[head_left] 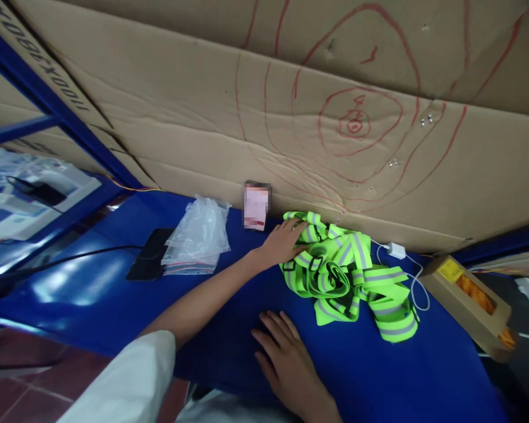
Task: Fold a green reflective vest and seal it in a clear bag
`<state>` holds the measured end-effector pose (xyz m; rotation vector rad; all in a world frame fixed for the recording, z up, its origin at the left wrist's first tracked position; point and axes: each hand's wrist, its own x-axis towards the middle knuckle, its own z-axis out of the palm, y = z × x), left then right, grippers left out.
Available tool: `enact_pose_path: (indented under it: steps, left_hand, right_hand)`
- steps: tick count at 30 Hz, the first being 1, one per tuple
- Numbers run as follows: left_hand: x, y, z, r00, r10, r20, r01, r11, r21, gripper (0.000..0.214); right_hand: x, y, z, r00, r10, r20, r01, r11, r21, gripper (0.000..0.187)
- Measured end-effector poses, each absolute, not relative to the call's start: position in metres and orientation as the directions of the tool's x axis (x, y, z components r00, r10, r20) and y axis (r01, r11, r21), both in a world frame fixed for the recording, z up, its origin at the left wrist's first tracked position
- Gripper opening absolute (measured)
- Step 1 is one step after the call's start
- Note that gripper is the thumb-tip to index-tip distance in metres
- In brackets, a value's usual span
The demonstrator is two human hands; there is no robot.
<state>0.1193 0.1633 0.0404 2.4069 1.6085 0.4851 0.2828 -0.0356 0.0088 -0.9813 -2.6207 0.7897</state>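
A tangled heap of neon-yellow reflective straps (pixel 344 255) with grey stripes and black buckles lies on the blue table (pixel 247 294). My left hand (pixel 284 239) reaches to the left side of this heap, its fingers stretched out and touching the straps. Part of the contact is hidden beneath the fingers. Nearer to my body, my right hand (pixel 288 364) rests palm down on the tabletop, fingers spread, holding nothing. It is apart from the straps.
Clear zip bags (pixel 200 235) lie left, partly over a black phone-like slab (pixel 147 255) with a cable. A blurred-screen device (pixel 256 204) leans against the cardboard wall (pixel 180 117). Right of the straps are a white charger (pixel 395 251) and a cardboard box (pixel 467 305).
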Motion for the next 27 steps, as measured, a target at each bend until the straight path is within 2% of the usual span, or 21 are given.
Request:
enact_pose_path:
  steps: [8, 14, 19, 21, 23, 25, 27]
  left_hand:
    - [0.127, 0.170, 0.043, 0.383, 0.921, 0.071, 0.874, -0.387, 0.294, 0.048]
    - [0.125, 0.182, 0.049, 0.426, 0.905, 0.021, 0.842, -0.405, 0.356, 0.058]
    - [0.130, 0.181, 0.066, 0.463, 0.885, 0.058, 0.796, -0.443, 0.412, 0.066]
    - [0.133, 0.170, 0.079, 0.468, 0.876, 0.117, 0.785, -0.473, 0.401, 0.074]
    - [0.132, 0.152, 0.095, 0.477, 0.846, 0.240, 0.778, -0.533, 0.332, 0.078]
    - [0.125, 0.127, 0.109, 0.483, 0.764, 0.427, 0.765, -0.605, 0.218, 0.070]
    - [0.112, 0.095, 0.118, 0.460, 0.646, 0.609, 0.724, -0.670, 0.164, 0.057]
  right_hand:
    - [0.281, -0.033, 0.008, -0.737, 0.673, 0.060, 0.518, 0.620, -0.589, 0.042]
    - [0.280, -0.034, 0.007, -0.731, 0.677, 0.082, 0.511, 0.624, -0.591, 0.040]
    - [0.280, -0.035, 0.009, -0.728, 0.682, 0.071, 0.510, 0.607, -0.609, 0.041]
    - [0.282, -0.034, 0.010, -0.718, 0.694, 0.060, 0.498, 0.572, -0.652, 0.043]
    - [0.286, -0.031, 0.011, -0.679, 0.733, 0.049, 0.484, 0.497, -0.720, 0.050]
    - [0.292, -0.027, 0.008, -0.598, 0.800, 0.050, 0.463, 0.395, -0.793, 0.063]
    - [0.299, -0.020, 0.002, -0.486, 0.872, 0.059, 0.429, 0.296, -0.853, 0.073]
